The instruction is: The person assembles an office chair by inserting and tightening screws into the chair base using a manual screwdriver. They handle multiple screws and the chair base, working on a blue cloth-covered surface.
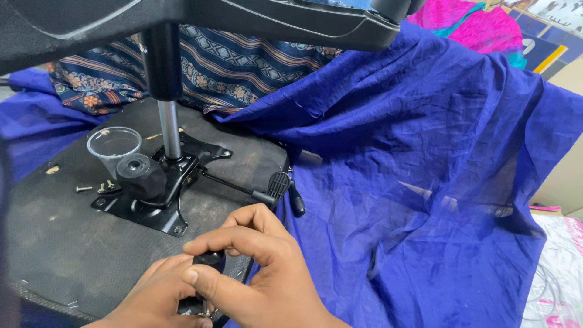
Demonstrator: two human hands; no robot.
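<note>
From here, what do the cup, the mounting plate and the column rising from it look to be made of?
Cup: clear thin plastic, see-through with a glossy rim. Mounting plate: looks like stamped metal painted satin black, with folded edges and bolt holes. Column: bright polished metal, probably chromed steel, mirror-like below a matte black sleeve. Both hands grip a small black part, likely plastic; too hidden to be sure.

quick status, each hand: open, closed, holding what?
Left hand: curled around the lower part of a small black part; grip closed on it.
Right hand: fingers wrapped over the top of the same black part; closed on it.
</note>
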